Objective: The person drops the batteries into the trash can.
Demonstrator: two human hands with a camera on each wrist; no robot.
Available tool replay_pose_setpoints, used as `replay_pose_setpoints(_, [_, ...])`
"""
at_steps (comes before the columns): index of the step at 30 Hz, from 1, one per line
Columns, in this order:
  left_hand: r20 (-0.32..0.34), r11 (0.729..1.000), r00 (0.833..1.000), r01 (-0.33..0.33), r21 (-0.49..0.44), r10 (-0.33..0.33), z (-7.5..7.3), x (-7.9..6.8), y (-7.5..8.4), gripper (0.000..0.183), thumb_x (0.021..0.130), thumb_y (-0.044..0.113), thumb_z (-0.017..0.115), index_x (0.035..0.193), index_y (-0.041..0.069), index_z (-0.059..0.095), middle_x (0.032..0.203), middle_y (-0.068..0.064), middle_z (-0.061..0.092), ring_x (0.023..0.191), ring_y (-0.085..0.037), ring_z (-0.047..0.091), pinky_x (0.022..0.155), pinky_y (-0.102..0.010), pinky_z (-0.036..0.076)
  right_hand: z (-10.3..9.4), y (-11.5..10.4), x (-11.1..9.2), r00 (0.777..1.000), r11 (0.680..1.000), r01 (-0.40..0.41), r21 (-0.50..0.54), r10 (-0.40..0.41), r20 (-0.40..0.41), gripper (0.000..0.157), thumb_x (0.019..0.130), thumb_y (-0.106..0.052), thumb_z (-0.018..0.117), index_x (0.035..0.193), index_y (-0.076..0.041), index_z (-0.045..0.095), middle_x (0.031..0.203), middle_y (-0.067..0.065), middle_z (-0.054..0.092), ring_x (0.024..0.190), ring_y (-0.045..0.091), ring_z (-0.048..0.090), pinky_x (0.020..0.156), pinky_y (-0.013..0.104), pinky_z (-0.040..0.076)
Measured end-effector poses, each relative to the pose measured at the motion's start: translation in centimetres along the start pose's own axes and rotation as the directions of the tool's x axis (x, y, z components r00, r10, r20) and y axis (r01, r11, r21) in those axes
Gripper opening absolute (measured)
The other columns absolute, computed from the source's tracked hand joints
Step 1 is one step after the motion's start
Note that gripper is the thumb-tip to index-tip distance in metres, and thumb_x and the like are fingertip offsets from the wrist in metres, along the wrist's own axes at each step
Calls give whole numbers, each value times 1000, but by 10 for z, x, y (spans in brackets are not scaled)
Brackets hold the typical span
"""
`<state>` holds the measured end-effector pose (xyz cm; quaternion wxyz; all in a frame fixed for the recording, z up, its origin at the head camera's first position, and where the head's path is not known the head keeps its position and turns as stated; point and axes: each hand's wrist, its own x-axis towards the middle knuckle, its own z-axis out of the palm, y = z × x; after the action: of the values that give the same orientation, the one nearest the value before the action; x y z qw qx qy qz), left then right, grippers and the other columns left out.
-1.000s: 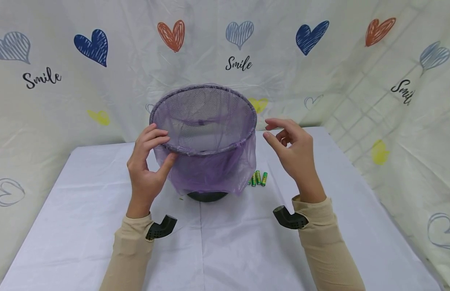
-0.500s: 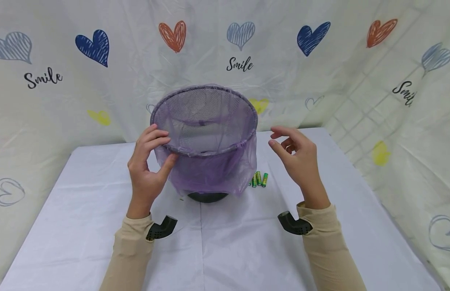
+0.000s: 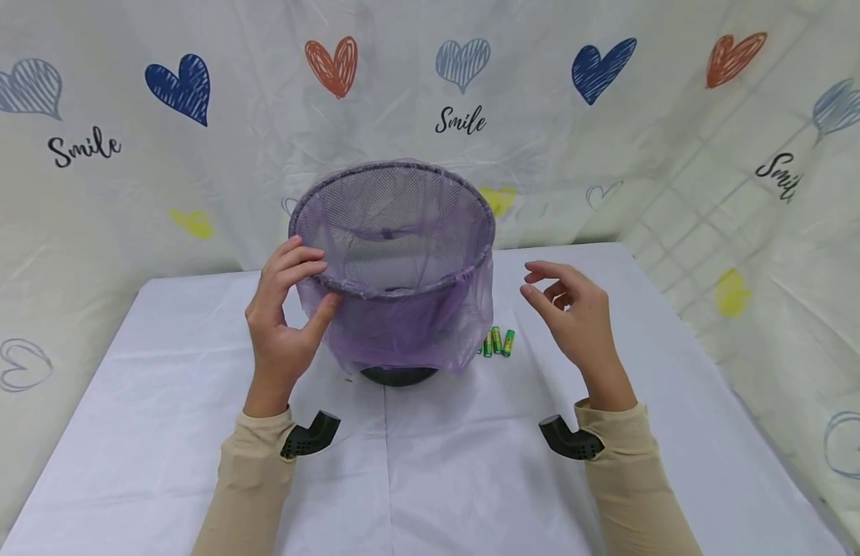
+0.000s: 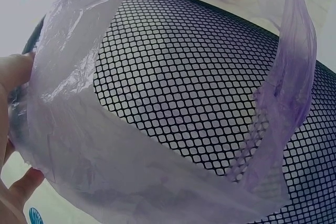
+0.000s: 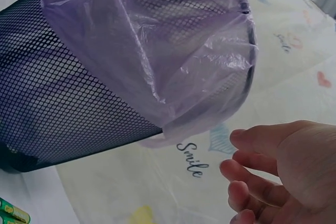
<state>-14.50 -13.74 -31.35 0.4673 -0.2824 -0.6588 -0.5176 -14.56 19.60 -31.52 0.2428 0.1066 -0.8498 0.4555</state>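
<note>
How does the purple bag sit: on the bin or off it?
On: the purple bag drapes over the rim of the bin and hangs outside it.

Purple bag (image 3: 402, 336) veils most of the mesh bin's (image 5: 63, 87) near side; dark base (image 3: 398, 377) shows only a sliver. Leftmost green battery (image 3: 479, 349) mostly hidden behind the bag. Speck (image 3: 349, 380) beside the base, too small for me to name. Left hand (image 3: 280, 332) cut by its wrist view's edge.

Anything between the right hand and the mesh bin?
Up top, bare gap between right hand and mesh bin in head and right wrist views. Lower in head view, green batteries lie on the white tablecloth beside the bin.
</note>
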Motion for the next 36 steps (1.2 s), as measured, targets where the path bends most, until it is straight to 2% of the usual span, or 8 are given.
replay_pose_setpoints(4, [-1,1000,1000,0,-4,0,0,1,3,44,88,29,71,98,-13,64,104,-31,63,123,-44,52,115,-51,39,2,9,-3,1000,999,-11,-32,11,11,27,87,-15,72,113,-10,71,96,10,72,68,-2,54,56,8,42])
replay_pose_setpoints(14, [4,1000,1000,-5,-12,5,1,7,16,43,89,26,70,98,-15,62,103,-33,62,119,-52,49,114,-51,39,5,27,-14,998,993,-34,-110,40,52,29,87,-19,72,115,-12,69,98,7,72,69,0,52,57,12,41])
replay_pose_setpoints(23, [8,1000,1000,-11,0,11,0,2,6,43,88,28,70,99,-13,63,105,-31,63,119,-52,49,114,-51,40,4,39,-20,992,983,-71,-168,87,90,30,87,-19,72,116,-11,68,101,9,72,71,1,51,62,12,41])
replay_pose_setpoints(30, [9,1000,1000,-17,2,17,0,-1,-2,43,88,28,71,99,-13,64,105,-30,63,119,-52,49,114,-51,39,3,46,-22,988,981,-73,-177,95,119,30,87,-19,72,116,-12,68,102,9,72,72,5,53,63,11,41])
replay_pose_setpoints(36, [4,1000,1000,-19,16,19,-1,-3,-6,44,87,30,71,100,-12,64,105,-29,64,123,-45,51,114,-51,40,4,55,-21,979,977,-68,-201,104,173,33,85,-16,74,117,-11,67,103,10,72,72,8,54,62,16,42])
